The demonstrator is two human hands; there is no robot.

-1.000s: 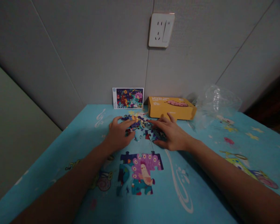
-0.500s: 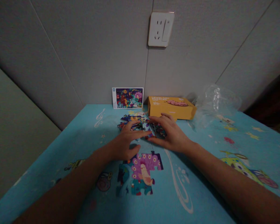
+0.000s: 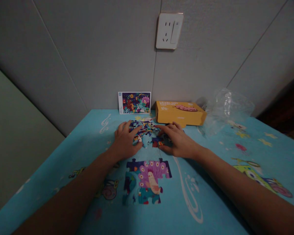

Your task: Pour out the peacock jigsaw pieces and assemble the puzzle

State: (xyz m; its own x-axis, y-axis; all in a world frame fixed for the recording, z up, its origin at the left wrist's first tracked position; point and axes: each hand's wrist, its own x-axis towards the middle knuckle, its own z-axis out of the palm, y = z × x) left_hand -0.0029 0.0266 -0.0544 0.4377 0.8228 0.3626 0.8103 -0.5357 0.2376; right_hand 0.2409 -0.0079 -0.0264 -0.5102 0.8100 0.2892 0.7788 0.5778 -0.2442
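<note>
A heap of loose jigsaw puzzle pieces (image 3: pixel 145 130) lies on the blue cloth between my hands. My left hand (image 3: pixel 124 140) rests at the heap's left side, its fingers apart over the outer pieces. On the right side, my right hand (image 3: pixel 176 138) has its fingers spread, with the fingertips touching pieces; some pieces are hidden under it. Nearer to me lies a joined section of the puzzle (image 3: pixel 147 182), showing a pink peacock-like bird with a fanned tail, with gaps at its right and lower edges.
A picture card (image 3: pixel 136 103) leans against the wall. Beside it stands a yellow box (image 3: pixel 180 114), with a crumpled clear plastic bag (image 3: pixel 226 109) to its right. A power socket (image 3: pixel 170 31) is on the wall above. The cloth (image 3: pixel 225 209) has printed cartoon figures.
My left hand has moved left and back from the middle of the heap to its left side, uncovering pieces. My right hand has shifted slightly, staying on the right side.
</note>
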